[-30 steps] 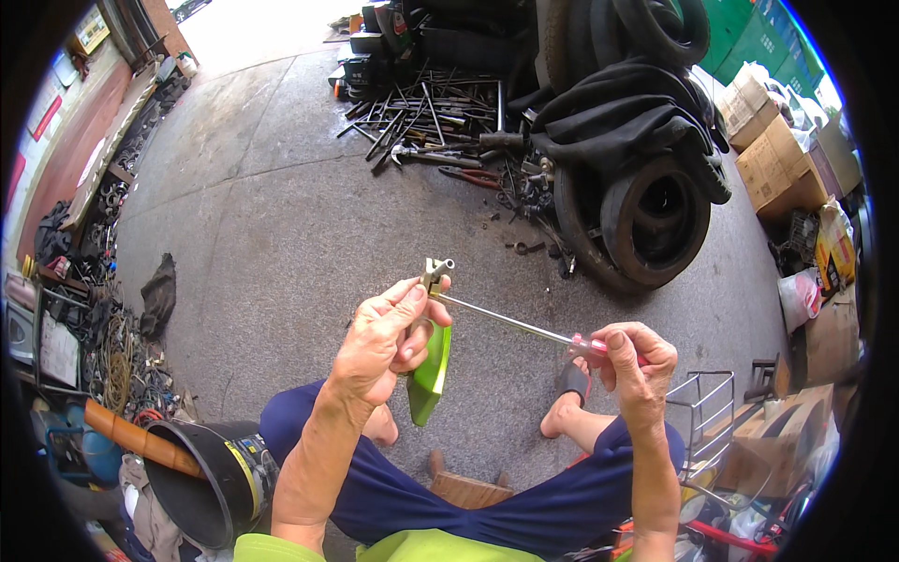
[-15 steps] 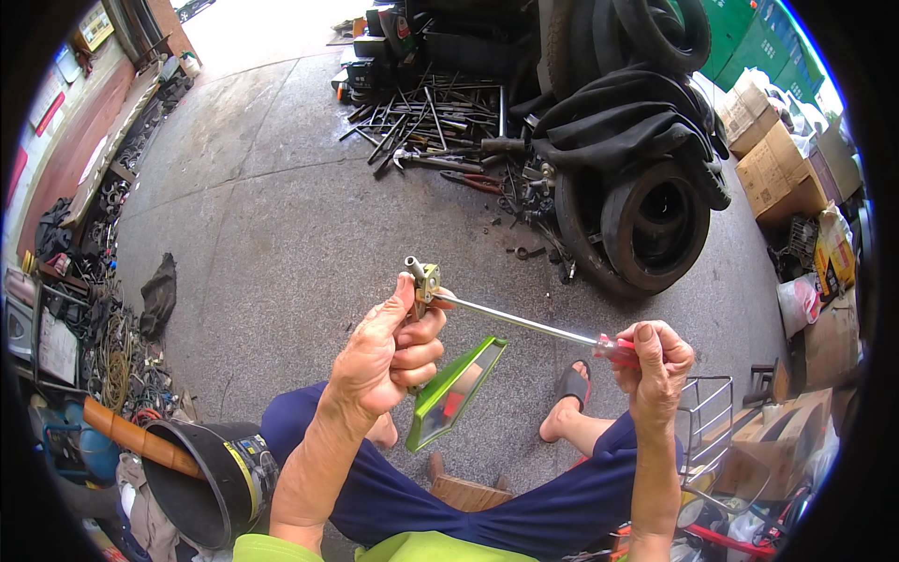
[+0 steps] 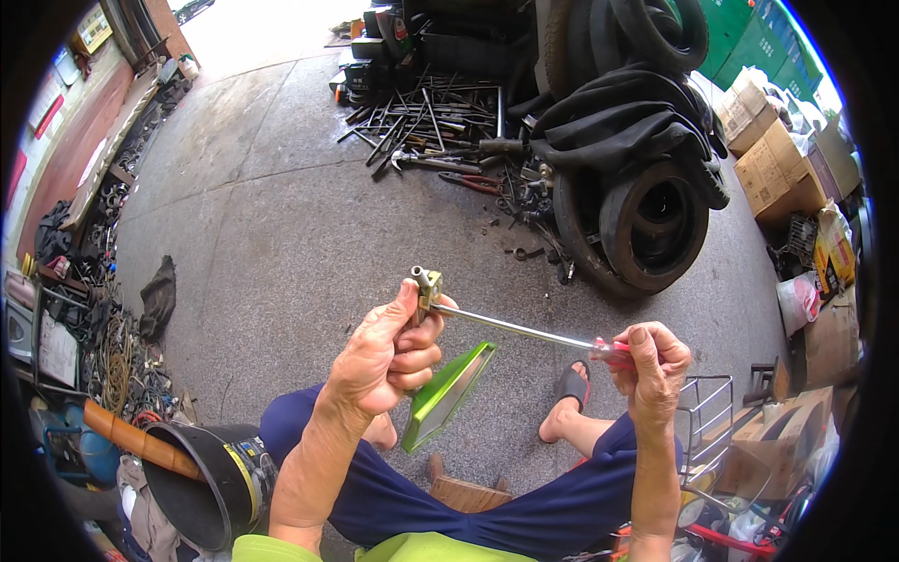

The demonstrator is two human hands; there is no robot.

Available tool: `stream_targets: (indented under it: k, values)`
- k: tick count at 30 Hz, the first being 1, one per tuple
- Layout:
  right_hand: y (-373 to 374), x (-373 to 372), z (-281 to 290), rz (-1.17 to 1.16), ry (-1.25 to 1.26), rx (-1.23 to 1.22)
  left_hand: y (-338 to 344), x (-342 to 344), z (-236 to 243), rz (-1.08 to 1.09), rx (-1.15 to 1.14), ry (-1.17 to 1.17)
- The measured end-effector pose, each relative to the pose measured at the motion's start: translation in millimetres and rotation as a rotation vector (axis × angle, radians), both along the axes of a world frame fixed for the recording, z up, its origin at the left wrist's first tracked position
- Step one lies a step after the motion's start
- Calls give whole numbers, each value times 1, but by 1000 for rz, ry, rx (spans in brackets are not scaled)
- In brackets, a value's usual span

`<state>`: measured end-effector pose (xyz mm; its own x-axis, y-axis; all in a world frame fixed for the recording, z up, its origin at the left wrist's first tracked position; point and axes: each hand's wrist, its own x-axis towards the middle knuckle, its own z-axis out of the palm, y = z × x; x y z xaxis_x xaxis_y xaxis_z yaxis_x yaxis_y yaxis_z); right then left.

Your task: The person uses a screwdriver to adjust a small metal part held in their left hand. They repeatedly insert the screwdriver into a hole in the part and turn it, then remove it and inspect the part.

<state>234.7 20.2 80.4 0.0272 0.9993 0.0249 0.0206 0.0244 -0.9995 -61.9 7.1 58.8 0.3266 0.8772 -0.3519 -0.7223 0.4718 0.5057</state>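
Mid-job, by the look of it: the metal clamp (image 3: 428,288) is up in the left hand (image 3: 379,351), thumb and curled fingers pressed round it, and the screwdriver (image 3: 520,328) runs from the clamp's right side out to the right hand (image 3: 653,363), fingers and thumb pinched on its red handle. Done so far: shaft end brought up to clamp; whether it sits in a screw, can't tell. Left, as I judge it: any tightening or loosening, no finished state visible. Green-framed panel (image 3: 440,398) hangs just below the clamp, its join hidden behind the fingers. Counts: clamp 1, screwdriver 1, panel 1, hands 2. Farther out: 1 hammer (image 3: 435,161) and 1 pair of red-handled pliers (image 3: 473,182) well above the clamp, 1 black bucket (image 3: 187,510) well below-left of it, several tyres (image 3: 655,225) above-right, overlapping, exact number unclear
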Motion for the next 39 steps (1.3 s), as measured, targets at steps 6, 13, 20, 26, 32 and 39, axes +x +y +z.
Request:
stream_targets:
  k: [6,13,20,26,32,39]
  values:
    - [1,3,-4,28,15,28,-1,0,0,11,31,139]
    - [7,6,3,224,108,-342,-6,11,-3,95,256,628]
    - [1,2,9,654,-148,-544,-4,-7,3,-52,350,870]
    - [4,3,-12,694,-261,-452,-8,1,10,-87,396,1410]
    - [-3,-7,-11,555,-591,-63,-9,3,12,-35,394,1461]
    - [2,-32,-13,284,-669,502,19,-7,10,174,505,1533]
